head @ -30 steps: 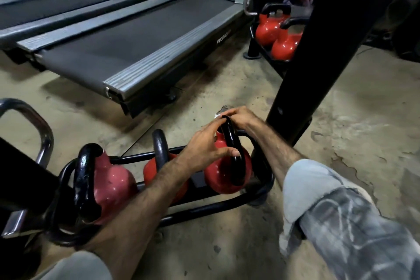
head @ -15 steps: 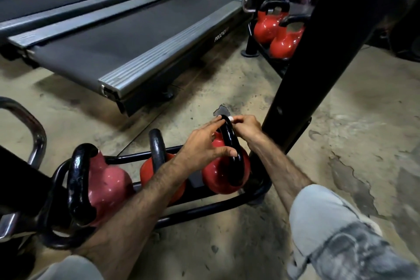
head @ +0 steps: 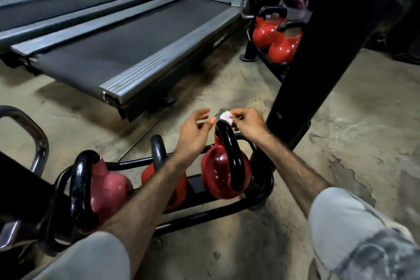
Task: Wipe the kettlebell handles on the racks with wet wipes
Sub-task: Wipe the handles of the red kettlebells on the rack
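A red kettlebell [head: 218, 173] with a black handle [head: 229, 145] sits at the right end of a low black rack [head: 204, 213]. My right hand [head: 247, 124] pinches a small white wet wipe [head: 226, 117] at the top of that handle. My left hand [head: 194, 132] hovers just left of the handle with relaxed fingers, holding nothing. Two more kettlebells stand to the left on the same rack: a red one [head: 163, 179] partly hidden by my left forearm, and a pink one [head: 106, 186].
A thick black post [head: 302, 79] rises right beside the rack. Behind it, two red kettlebells [head: 272, 32] rest on another rack. Treadmills [head: 127, 45] lie ahead to the left. A chrome bar [head: 29, 129] stands at the far left. Concrete floor spreads to the right.
My left hand has let go of the kettlebell handle and lifted off to the left. My right hand has raised the wipe to the top of the handle.
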Demonstrator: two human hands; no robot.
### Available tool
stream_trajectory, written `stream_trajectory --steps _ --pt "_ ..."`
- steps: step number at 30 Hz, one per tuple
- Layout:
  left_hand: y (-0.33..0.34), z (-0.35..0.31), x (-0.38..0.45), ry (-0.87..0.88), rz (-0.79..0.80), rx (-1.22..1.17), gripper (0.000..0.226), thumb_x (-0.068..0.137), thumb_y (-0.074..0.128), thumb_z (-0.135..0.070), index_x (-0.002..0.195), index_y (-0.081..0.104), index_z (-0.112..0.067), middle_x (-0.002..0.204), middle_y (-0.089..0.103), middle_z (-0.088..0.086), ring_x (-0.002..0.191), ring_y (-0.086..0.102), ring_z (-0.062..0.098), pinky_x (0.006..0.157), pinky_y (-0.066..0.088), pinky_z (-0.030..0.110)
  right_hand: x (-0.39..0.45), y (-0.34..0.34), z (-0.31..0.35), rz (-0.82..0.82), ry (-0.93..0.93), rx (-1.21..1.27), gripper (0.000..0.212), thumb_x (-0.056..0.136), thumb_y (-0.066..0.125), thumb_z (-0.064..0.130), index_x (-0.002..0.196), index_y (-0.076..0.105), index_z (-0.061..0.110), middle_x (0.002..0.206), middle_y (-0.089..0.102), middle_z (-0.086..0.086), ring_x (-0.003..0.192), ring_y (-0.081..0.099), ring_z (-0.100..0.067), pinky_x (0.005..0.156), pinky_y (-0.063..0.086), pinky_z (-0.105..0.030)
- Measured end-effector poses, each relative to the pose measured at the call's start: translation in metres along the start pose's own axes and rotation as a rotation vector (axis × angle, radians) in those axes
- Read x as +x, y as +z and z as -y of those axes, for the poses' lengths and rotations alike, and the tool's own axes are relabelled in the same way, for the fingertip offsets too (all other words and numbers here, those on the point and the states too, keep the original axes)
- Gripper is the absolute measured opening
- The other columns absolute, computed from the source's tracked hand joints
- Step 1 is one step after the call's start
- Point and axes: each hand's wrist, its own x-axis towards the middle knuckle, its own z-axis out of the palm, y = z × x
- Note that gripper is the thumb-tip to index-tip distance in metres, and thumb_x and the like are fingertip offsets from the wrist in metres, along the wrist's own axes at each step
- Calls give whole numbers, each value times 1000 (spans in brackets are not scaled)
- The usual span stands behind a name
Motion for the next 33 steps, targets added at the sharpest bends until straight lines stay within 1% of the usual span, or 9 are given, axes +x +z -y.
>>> stream_trajectory --steps 3,6,9,12,15,19,24,29,33 --pt "9 -5 19 13 106 -14 29 88 67 -23 116 67 -17 114 70 2 102 65 8 92 53 26 -7 -9 15 -17 -160 -36 11 86 72 18 96 73 23 76 69 11 71 62 1 62 43 -2" --pt "12 -7 28 -7 71 -6 19 80 75 -13 99 73 -12 93 74 3 86 69 8 79 53 14 -10 -9 18 6 -184 -35 22 85 72 15 105 65 22 87 71 8 78 66 2 71 52 -9" --pt "11 5 37 -43 -56 68 15 74 80 -16 89 75 -14 83 74 1 81 69 14 80 55 26 -21 -14 17 17 -119 31 40 86 71 15 122 59 24 109 70 9 94 66 0 88 56 -24" --pt "14 14 38 -115 -69 100 15 80 76 -19 91 76 -8 87 74 7 85 71 20 81 57 34 -41 -20 18 125 -55 -67 38 83 74 31 120 65 27 110 69 15 93 66 1 86 52 -18" --pt "19 17 39 -104 -22 199 14 85 71 -20 92 75 -8 88 74 9 87 70 21 80 55 33 -49 -22 19 112 -24 -75 38 79 77 38 115 69 27 104 71 15 88 67 1 85 50 -16" --pt "16 6 40 63 37 275 20 85 68 -14 105 72 -16 84 71 -1 82 64 9 80 49 23 -47 -22 21 107 18 -63 39 76 81 39 112 70 29 94 71 14 80 68 3 78 50 -13" --pt "17 -3 42 167 38 245 14 86 67 -8 95 76 -13 92 74 -3 83 63 -1 72 44 3 -45 -21 20 109 31 -85 36 76 80 39 111 71 31 96 72 12 77 69 3 67 46 -9" --pt "30 16 50 -29 119 447 11 84 65 -8 77 73 -6 69 64 3 68 56 12 63 40 25 -40 -19 18 95 83 -54 34 73 83 39 104 71 33 96 73 9 76 71 -3 76 55 -20" --pt "29 20 46 -153 46 169 12 81 65 -4 83 73 -12 73 66 1 71 61 13 68 51 25 -40 -19 15 90 93 -24 33 71 83 39 102 72 33 93 73 11 73 72 -4 81 58 -27"
